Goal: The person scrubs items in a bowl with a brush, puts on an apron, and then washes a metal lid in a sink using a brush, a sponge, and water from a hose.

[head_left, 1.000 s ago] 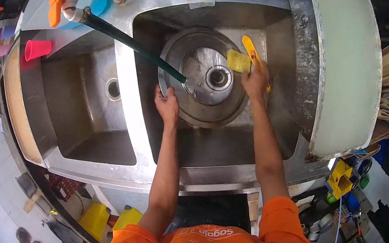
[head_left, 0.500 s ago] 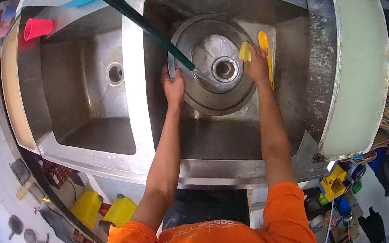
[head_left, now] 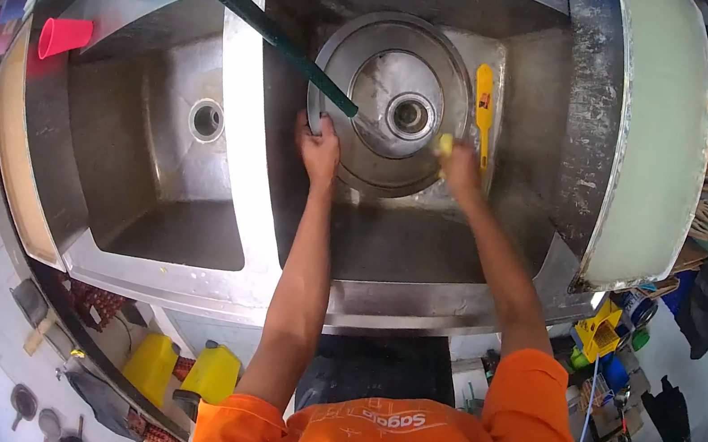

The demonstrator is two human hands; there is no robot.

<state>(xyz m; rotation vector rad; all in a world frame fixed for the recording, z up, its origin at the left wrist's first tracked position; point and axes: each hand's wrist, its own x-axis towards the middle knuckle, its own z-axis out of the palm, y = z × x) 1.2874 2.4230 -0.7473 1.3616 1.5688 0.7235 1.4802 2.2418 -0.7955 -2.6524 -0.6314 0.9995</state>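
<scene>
A wide round metal dish point(head_left: 371, 34) lies in the right sink basin point(head_left: 524, 136), with a ringed opening point(head_left: 410, 116) at its centre. Its left rim is pinched by my left hand point(head_left: 318, 151), the thumb on the upper side. My right hand point(head_left: 460, 171), slightly smeared by motion, holds a small yellow sponge point(head_left: 445, 143) at the dish's lower right edge. Just right of that hand a yellow long-handled tool point(head_left: 483, 103) lies on the basin floor. A dark green hose point(head_left: 264, 26) hangs from the tap, its end over the dish.
A second sink basin point(head_left: 127, 126) with a drain point(head_left: 206, 121) is on the left. A pink cup point(head_left: 66, 39) stands at its far left corner. A pale green panel point(head_left: 659, 146) borders the right side. Yellow jerrycans point(head_left: 213, 373) sit below the counter.
My right hand with the sponge has moved down along the dish's right edge, away from the yellow tool. My left hand keeps its hold on the rim. The camera view has shifted slightly.
</scene>
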